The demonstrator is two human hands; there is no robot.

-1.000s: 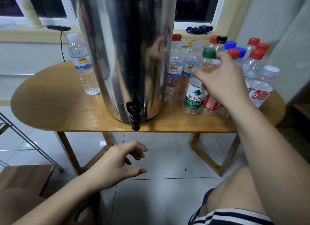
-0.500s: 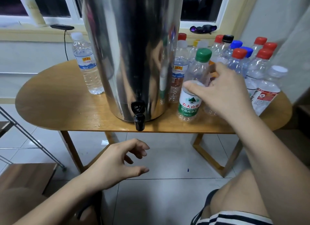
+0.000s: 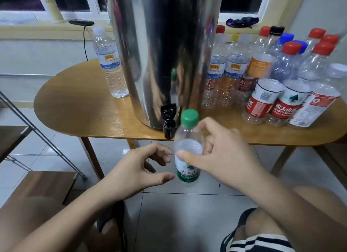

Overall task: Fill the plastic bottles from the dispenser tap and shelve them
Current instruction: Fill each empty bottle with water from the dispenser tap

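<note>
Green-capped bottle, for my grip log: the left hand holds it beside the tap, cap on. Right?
Wrong hand. The head view shows the right hand holds the green-capped bottle beside the tap, cap on; the left hand is open next to it, holding nothing.

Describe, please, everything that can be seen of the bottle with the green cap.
The green-capped bottle is of clear plastic and looks empty. Its green screw cap is on. A white and green label with red characters wraps its lower part. It is held nearly upright in the air, in front of the table edge, just right of the black tap. The right hand grips its upper body, thumb across the front. The left hand is open close beside it; whether it touches is unclear.
</note>
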